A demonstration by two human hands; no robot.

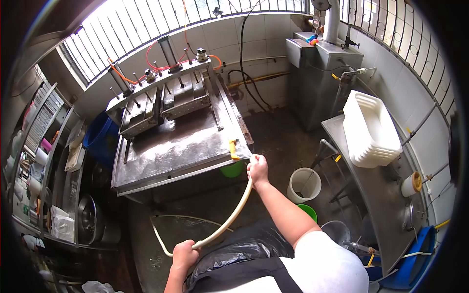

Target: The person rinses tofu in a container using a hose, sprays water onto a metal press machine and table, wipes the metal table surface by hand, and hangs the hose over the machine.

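A pale cream hose (229,218) runs between my two hands and bends in an arc. My right hand (258,169) is closed around it near its end, at the right corner of the metal table (171,156). A whitish blur, perhaps water, shows just past that hand. My left hand (184,254) grips the hose lower down, in front of my black apron (244,244). Beside my right hand, on the table's edge, lies a yellow-orange object (233,150) that looks like a handle. The rest of the hose trails over the floor.
A press frame with cylinders (161,88) stands on the table's far side. To the right are a white bucket (304,185), a side table (359,188) with stacked white tubs (372,129), and a metal tank (317,73). A blue barrel (101,136) and shelves line the left.
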